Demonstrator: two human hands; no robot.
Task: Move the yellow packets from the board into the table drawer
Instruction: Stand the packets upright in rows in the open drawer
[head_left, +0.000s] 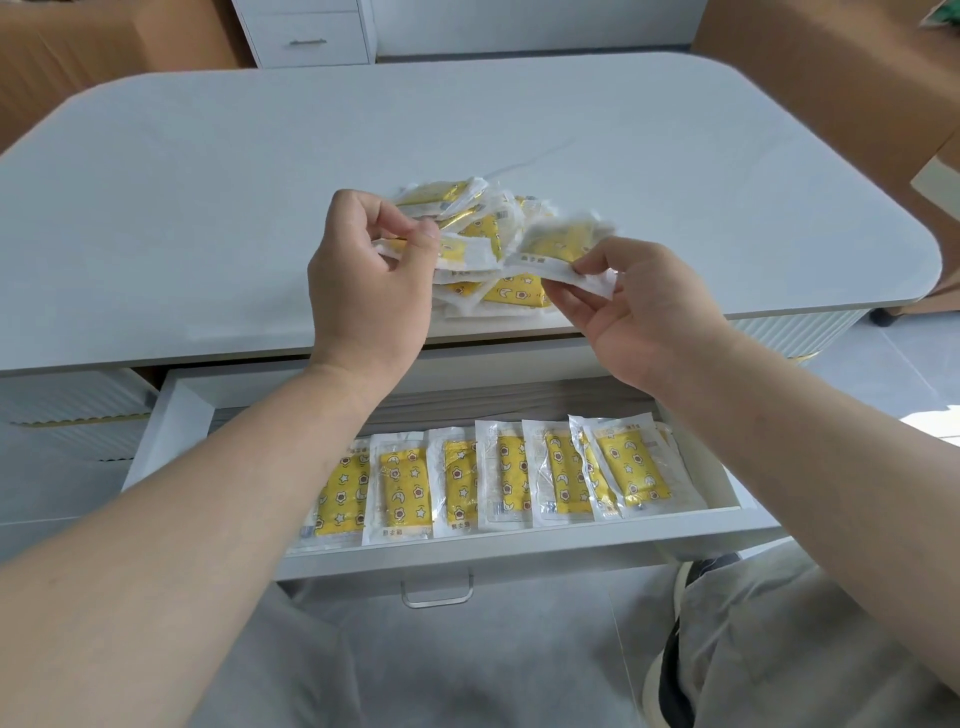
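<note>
— Above the near edge of the tabletop (208, 218), which step is in hand?

— Pick-up. Both hands work at the heap of yellow packets (483, 208), which lies on the tabletop just behind the open drawer (519, 548). The left hand (363, 280) pinches the left packet (462, 254) by its white margin, thumb against forefinger. The right hand (644, 312) pinches the right packet (556, 244) likewise, its fingers (589, 267) closed on the lower seal. Both packets appear raised off the heap, though blur makes contact hard to rule out.

— How far along is the job?

— Judged partway. The drawer row (519, 478) of packets lies side by side, overlapping, along the drawer front. Its left end is hidden behind the left forearm. Many packets are not yet moved from the heap.

— What does the next move call for?

— Probably this: draw both hands back and down over the drawer, then lay each packet flat in line with the drawer row. Keep the pinch on the seal edge, since the film looks light and slippery. Avoid dragging neighbouring packets off the tabletop edge.
</note>
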